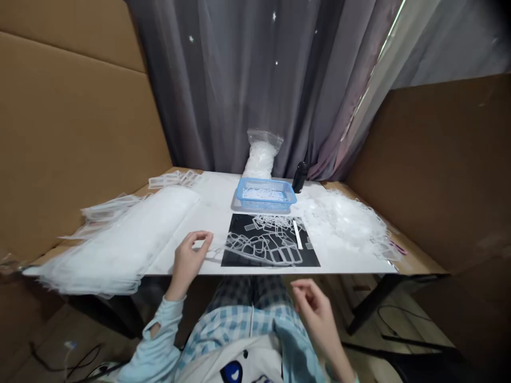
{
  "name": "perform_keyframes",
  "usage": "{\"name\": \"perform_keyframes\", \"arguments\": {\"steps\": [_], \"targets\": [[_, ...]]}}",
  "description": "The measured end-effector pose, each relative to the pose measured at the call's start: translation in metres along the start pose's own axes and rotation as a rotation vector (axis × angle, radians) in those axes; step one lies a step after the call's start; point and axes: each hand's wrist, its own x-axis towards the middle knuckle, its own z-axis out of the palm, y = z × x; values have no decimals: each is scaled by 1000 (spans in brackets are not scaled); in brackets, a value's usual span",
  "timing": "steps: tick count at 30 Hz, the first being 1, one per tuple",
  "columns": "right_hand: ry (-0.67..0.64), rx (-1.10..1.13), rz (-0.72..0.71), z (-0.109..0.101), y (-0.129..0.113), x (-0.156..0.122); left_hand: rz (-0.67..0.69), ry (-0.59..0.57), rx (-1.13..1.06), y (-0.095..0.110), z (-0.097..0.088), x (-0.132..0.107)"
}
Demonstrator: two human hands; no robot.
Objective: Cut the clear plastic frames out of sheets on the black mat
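Observation:
My left hand (189,258) is over the front edge of the table, its thumb and index fingertip pinched together; what they hold, if anything, I cannot make out. Just behind that thumb, a strip of clear plastic frames (264,249) runs right across a black mat (261,261). Below the table edge, over my lap, my right hand (315,311) has its fingers curled in toward the thumb. Any small thing in it is hidden. Small loose clear plastic pieces (275,222) are heaped at the mat's far side, and a narrow white stick (297,235) lies to their right.
Behind the mat stands a blue basket (266,203) with small white pieces. Farther back are a bulging clear bag (260,158) and a black bottle (299,177). Stacked plastic sheets (120,239) cover the left; a loose plastic pile (345,221) spreads right. Cardboard walls (75,122) flank the table.

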Motion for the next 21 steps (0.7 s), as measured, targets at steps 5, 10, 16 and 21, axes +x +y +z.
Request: {"name": "perform_keyframes", "arguments": {"steps": [5, 10, 16, 21], "targets": [[113, -285, -187, -44, -1, 91, 128, -63, 4, 17, 2, 3], [187, -578, -216, -34, 27, 160, 496, -331, 27, 52, 37, -44], [247, -682, -162, -23, 47, 170, 721, -652, 167, 48, 64, -57], [262, -567, -165, -29, 44, 163, 810, -592, 212, 37, 69, -56]]}}
